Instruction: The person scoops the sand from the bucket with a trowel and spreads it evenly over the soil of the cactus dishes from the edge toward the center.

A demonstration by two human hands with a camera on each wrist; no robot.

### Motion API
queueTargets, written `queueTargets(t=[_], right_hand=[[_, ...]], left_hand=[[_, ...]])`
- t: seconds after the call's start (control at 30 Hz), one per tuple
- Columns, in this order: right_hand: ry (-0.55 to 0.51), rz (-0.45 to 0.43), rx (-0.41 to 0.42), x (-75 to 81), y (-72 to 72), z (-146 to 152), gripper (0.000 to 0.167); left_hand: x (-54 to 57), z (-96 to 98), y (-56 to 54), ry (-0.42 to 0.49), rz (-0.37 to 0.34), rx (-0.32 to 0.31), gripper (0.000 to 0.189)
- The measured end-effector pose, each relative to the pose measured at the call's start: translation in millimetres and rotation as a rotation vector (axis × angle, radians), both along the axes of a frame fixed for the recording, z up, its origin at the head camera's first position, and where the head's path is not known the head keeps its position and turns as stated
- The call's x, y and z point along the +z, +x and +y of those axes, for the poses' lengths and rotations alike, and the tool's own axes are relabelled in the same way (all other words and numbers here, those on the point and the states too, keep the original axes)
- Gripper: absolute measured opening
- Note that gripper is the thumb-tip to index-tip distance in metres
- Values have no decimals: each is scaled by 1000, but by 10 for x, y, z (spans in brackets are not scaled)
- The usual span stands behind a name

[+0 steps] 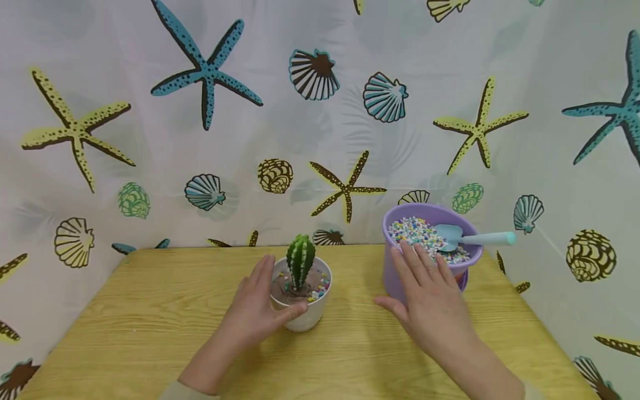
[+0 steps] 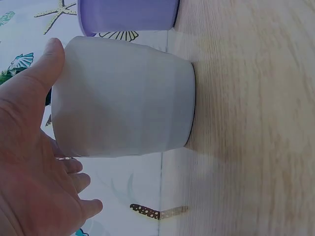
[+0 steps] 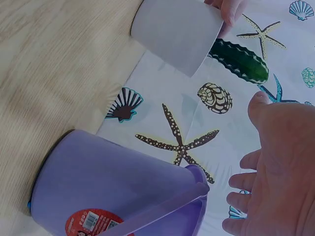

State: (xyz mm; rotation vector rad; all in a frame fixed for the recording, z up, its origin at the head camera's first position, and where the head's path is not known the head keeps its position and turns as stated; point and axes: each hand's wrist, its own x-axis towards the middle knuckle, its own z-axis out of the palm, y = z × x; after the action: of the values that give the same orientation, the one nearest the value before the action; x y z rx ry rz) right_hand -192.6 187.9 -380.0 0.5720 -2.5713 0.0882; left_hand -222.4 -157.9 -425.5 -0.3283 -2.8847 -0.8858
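Note:
A green cactus stands upright in a white pot, in brown soil with coloured granules scattered on top. My left hand is at the pot's left side, fingers fairly straight and thumb along the front rim; in the left wrist view the lower fingertips stand apart from the pot wall. My right hand is spread in front of a purple bucket, gripping nothing. Multicoloured granules fill the bucket, and a light blue scoop rests in them, handle to the right.
Both containers stand on a wood-grain table, the bucket to the right of the pot. A white curtain printed with starfish and shells hangs behind and at the sides. The bucket's handle hangs down beside a red label.

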Motion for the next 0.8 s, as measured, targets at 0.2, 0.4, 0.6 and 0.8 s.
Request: queueTargets(t=[0.2, 0.4, 0.6, 0.8], right_hand=[[-7, 10, -14, 29, -15, 70, 92], [-3, 4, -26, 46, -25, 140, 91], [-12, 0, -35, 64, -22, 232, 91], [-14, 36, -25, 62, -37, 323, 91]], left_hand=[[-37, 26, -37, 21, -8, -13, 132], [-70, 52, -67, 46, -22, -9, 132], [-81, 94, -93, 73, -16, -10, 127], [-103, 151, -118, 121, -31, -23, 125]])
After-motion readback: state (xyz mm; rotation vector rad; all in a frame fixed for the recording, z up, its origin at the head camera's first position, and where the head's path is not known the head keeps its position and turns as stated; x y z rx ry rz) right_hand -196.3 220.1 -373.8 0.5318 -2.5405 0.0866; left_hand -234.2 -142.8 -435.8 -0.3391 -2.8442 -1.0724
